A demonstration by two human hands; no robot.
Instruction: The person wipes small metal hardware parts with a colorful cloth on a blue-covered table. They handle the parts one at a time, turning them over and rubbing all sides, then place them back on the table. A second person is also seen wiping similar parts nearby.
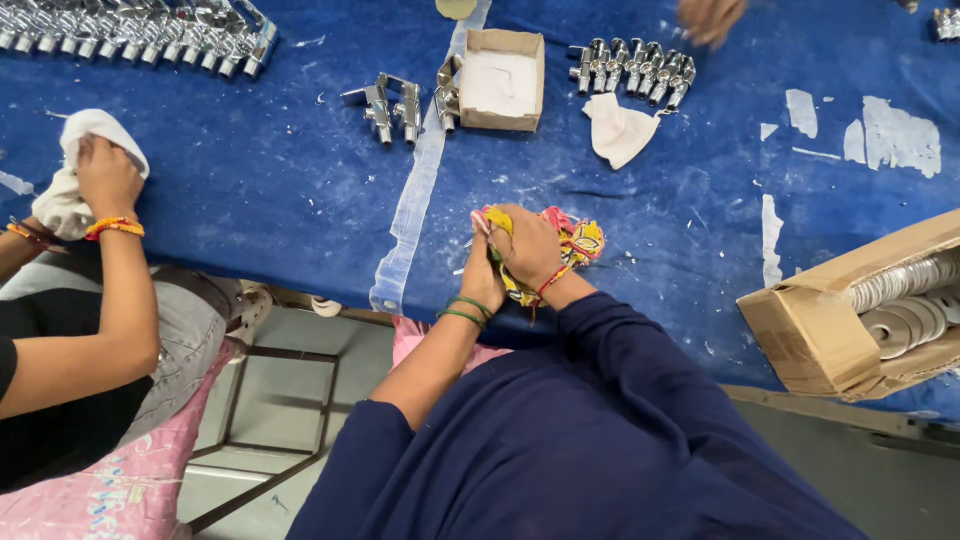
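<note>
Together, both hands of the person are closed around one colourful cloth (pixel 578 240), yellow and pink with red edges, just over the near edge of the table (pixel 280 190). The left hand (pixel 483 275) holds the lower part of the cloth in a tight grip, and it has green bangles at the wrist. The right hand (pixel 530 245) lies over the top of the cloth with its fingers folded in, so its grip is also narrow and full of cloth. Whether something is wrapped inside the cloth, I cannot tell.

Further out, toward the middle of the table, a white cloth (pixel 618 130) lies loose on the blue cover. Beyond it stands a row of chrome taps (pixel 632 68), touching each other. Just to the left of them is a small open cardboard box (pixel 502 78) with white inside, and three more chrome taps (pixel 392 108) lie beside it. At the right edge of the table a larger cardboard box (pixel 815 335) lies open, with round metal discs (pixel 905 300) stacked inside. Along the far left edge a long row of taps (pixel 140 35) is lined up.

At the left, a co-worker's hand (pixel 105 175) presses a white rag (pixel 72 165) near the table edge. Another person's hand (pixel 710 18) shows at the far edge.
</note>
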